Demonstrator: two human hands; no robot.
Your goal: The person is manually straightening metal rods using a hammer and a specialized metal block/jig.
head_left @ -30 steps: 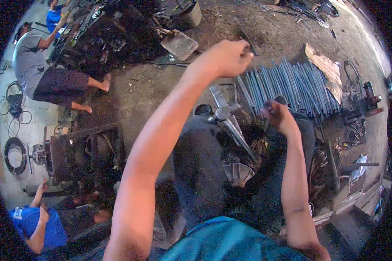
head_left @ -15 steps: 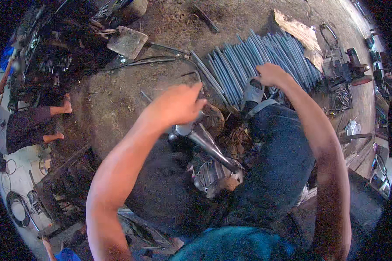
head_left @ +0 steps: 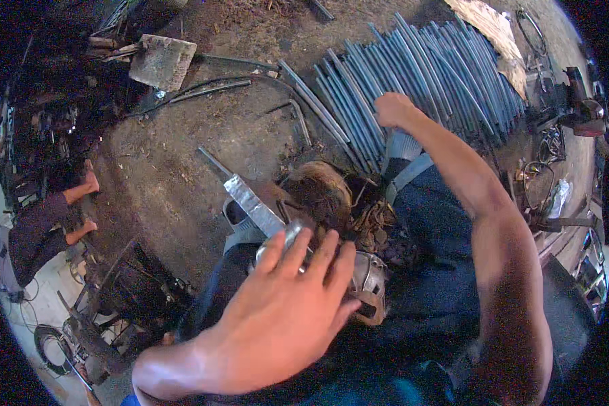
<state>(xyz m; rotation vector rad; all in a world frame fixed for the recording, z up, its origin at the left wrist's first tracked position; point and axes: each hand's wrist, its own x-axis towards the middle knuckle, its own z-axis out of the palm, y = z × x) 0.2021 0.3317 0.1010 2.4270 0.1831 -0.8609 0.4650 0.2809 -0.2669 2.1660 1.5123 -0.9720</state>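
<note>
My left hand is open, palm down and fingers spread, above a shiny metal device between my legs. From under its fingertips a flat silver bar runs up and left, with a thin rod beyond its end. Whether the fingertips touch the metal cannot be told. A rounded metal part shows beside the thumb. My right hand is curled closed at the near edge of a row of grey metal rods, just above my grey-clad foot. Its fingers hide whatever they hold.
A round wooden block stands between my feet. A flat shovel-like plate and an angled bar lie on the dirt floor ahead. Another person's legs are at left. A bench tool stands at far right.
My left hand has come back toward me and spread its fingers. The silver bar now shows ahead of it. My right hand has shifted slightly left over the rods; the whole view has tilted.
</note>
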